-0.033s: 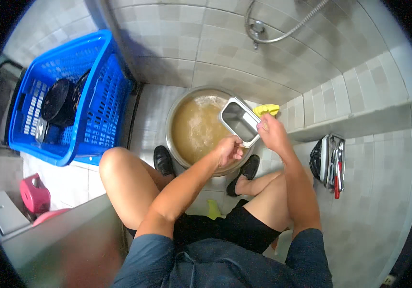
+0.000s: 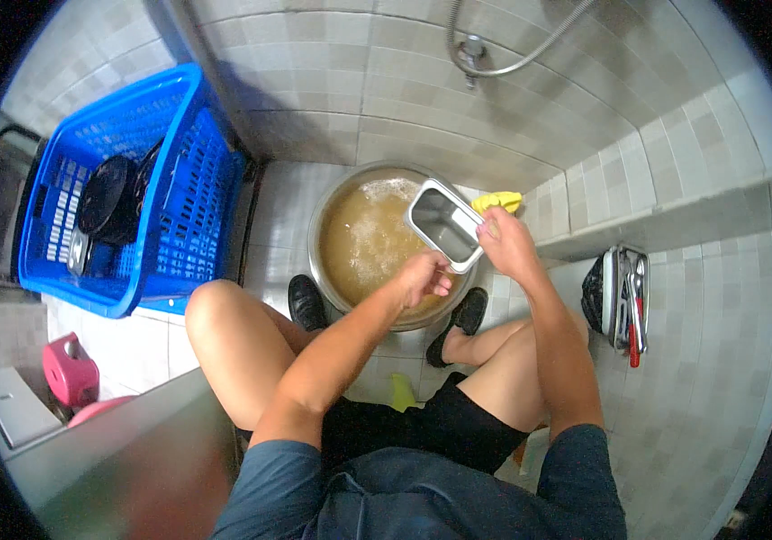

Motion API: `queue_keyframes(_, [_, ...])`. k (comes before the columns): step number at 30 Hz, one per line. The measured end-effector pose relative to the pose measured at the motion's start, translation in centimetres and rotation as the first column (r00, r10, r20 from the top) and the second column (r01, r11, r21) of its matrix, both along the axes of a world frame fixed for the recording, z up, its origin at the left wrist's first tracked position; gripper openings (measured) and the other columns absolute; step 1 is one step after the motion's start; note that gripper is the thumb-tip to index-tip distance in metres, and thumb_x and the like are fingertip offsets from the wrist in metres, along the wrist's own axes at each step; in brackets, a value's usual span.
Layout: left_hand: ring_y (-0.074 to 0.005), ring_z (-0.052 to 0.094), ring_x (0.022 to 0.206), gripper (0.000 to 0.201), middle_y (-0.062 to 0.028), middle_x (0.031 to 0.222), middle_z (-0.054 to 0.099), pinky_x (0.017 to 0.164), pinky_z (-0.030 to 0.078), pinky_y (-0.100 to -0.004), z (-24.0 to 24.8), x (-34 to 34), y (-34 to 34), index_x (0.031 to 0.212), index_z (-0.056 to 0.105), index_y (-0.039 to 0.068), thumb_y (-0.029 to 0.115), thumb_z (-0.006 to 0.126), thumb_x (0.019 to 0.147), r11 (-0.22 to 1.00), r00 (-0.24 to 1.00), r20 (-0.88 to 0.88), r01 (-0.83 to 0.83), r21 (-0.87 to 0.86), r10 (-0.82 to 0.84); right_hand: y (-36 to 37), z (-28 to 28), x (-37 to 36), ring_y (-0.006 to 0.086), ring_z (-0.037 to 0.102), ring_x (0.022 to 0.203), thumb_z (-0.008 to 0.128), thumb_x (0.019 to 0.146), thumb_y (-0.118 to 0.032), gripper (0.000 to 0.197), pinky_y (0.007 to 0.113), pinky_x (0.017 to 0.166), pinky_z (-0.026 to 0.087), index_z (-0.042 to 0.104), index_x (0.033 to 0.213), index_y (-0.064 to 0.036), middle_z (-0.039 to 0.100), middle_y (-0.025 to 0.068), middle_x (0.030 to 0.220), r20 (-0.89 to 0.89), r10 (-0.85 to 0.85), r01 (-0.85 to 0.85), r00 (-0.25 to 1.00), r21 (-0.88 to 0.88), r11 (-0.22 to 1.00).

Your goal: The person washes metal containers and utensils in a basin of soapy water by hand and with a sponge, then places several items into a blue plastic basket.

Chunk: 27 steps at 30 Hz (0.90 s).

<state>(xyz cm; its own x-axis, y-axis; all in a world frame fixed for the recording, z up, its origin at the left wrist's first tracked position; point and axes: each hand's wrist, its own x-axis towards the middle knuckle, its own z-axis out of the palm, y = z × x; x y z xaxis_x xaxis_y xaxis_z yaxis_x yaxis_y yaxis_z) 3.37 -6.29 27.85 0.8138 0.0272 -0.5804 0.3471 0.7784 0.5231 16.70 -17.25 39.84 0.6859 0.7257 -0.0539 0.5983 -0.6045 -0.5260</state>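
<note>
I hold a small rectangular stainless steel pan (image 2: 444, 225) tilted over the right side of a large round metal basin (image 2: 316, 256). My left hand (image 2: 424, 277) has its fingers curled at the pan's near corner. My right hand (image 2: 506, 243) grips the rim at the pan's right end; its fingertips are partly hidden. Cloudy brown water with patches of foam fills much of the basin. Just beyond my right hand, a crumpled yellow cloth-like item (image 2: 498, 202) lies by the wall.
At the left stands a blue plastic basket (image 2: 197, 189) with dark pans (image 2: 107, 198) in it. A pink object (image 2: 71, 369) sits near a glass panel. On the right, a metal tray (image 2: 620, 297) holds red-handled utensils (image 2: 634, 333). A shower hose (image 2: 530, 61) hangs on the tiled wall.
The pan and both hands have shifted very slightly to the left in view. The grip on the pan looks the same.
</note>
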Motion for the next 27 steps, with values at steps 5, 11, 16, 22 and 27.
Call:
queue_keyframes(5, [-0.0187,0.06,0.073,0.036,-0.009,0.101,0.061,0.056,0.053,-0.0309,3.9,-1.2,5.1,0.123,0.053,0.004,0.019,0.052,0.09,0.94,0.982,-0.092,0.186,0.287,-0.166,1.4,0.4,0.7,0.0376,0.065,0.083,0.063,0.084,-0.014,0.022,0.04,0.075,0.051,0.06,0.102,-0.0018,0.066,0.0203,0.087,-0.045,0.027,-0.018,0.999,0.194,0.981])
queue_keyframes(11, [-0.0228,0.061,0.081,0.053,-0.016,0.109,0.062,0.061,0.055,-0.0356,9.1,-3.1,10.4,0.136,0.048,-0.002,0.019,0.059,0.089,0.732,0.971,-0.2,0.228,0.642,-0.128,0.5,-0.5,2.0,0.0233,0.062,0.076,0.065,0.084,-0.011,0.021,0.034,0.072,0.05,0.06,0.102,-0.0011,0.064,0.013,0.083,-0.267,0.057,0.046,0.962,0.366,0.929])
queue_keyframes(16, [-0.0187,0.058,0.076,0.051,-0.0128,0.102,0.062,0.061,0.052,-0.0336,8.6,-3.0,12.7,0.133,0.05,-0.004,0.018,0.061,0.088,0.761,0.989,-0.084,-0.041,0.647,0.125,0.2,-0.3,2.3,0.0164,0.059,0.076,0.065,0.084,-0.01,0.02,0.032,0.07,0.049,0.059,0.101,-0.0008,0.063,0.0087,0.083,-0.41,0.068,0.105,0.91,0.385,0.917])
queue_keyframes(22, [-0.0308,0.061,0.108,0.052,-0.0214,0.118,0.062,0.095,0.047,-0.0396,6.6,-3.0,13.8,0.127,0.055,-0.004,0.023,0.065,0.084,0.281,0.998,0.005,-0.025,0.959,0.069,0.2,0.4,1.7,0.0115,0.055,0.075,0.064,0.086,-0.009,0.016,0.028,0.069,0.048,0.058,0.099,-0.0006,0.06,0.0046,0.081,-0.321,0.092,0.054,0.943,0.418,0.907])
queue_keyframes(27, [-0.0287,0.065,0.1,0.053,-0.0215,0.118,0.063,0.089,0.051,-0.0392,6.4,-2.3,14.1,0.127,0.056,-0.004,0.024,0.07,0.084,0.162,0.999,0.025,-0.029,0.986,0.028,0.4,1.2,0.9,0.0091,0.049,0.077,0.065,0.089,-0.004,0.016,0.024,0.073,0.046,0.057,0.101,0.0001,0.054,0.0012,0.08,-0.362,0.159,0.054,0.919,0.514,0.856])
